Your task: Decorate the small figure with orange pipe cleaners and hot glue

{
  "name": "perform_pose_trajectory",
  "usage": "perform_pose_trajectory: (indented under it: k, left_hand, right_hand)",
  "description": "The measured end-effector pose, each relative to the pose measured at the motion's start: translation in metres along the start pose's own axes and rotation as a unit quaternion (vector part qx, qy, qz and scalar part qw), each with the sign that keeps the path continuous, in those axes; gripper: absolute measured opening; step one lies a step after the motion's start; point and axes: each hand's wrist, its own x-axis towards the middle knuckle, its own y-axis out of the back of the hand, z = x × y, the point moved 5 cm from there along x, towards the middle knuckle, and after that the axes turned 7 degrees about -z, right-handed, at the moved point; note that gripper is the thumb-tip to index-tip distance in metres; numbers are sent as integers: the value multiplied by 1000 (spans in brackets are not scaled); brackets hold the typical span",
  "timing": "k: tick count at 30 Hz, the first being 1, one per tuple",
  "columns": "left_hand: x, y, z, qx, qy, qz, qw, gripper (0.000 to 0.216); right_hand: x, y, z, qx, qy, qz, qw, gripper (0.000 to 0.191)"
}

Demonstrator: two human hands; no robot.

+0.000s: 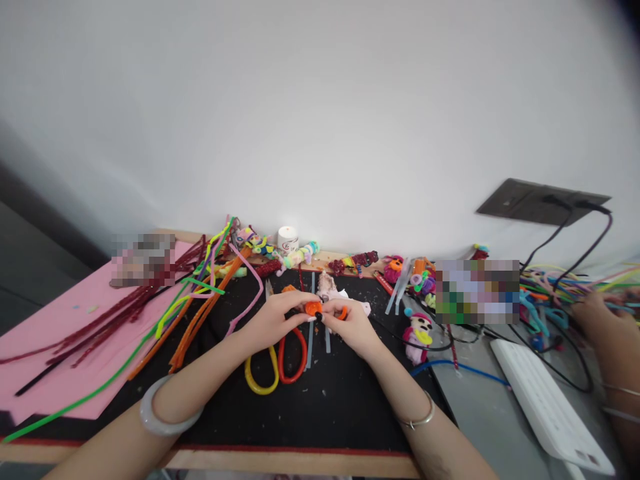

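My left hand and my right hand meet over a black mat. Between their fingertips they pinch a small orange pipe-cleaner piece with a black bit at its lower edge. An orange curl shows by my right fingers. Both hands are closed on it. Just below my hands lie scissors with one yellow and one red handle loop. Clear glue sticks lie on the mat under my hands.
Long pipe cleaners in several colours fan out at left over pink paper. Small pipe-cleaner figures line the back and right. A white keyboard and cables lie at right, where another person's hand reaches.
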Motion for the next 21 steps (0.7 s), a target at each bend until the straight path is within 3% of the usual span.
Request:
perform_pose_trajectory:
  k: [12,17,21]
  left_hand:
    - [0,-1,1,-7,31,-13,999,22]
    - [1,0,-1,-50,47,11,998,18]
    - [0,1,-7,-103,72,46,991,19]
  right_hand:
    - [-1,0,-2,11,-19,1,1000,13]
    - [-1,4,4,59,-29,29,997,17]
    - [0,5,3,120,4,32,992,18]
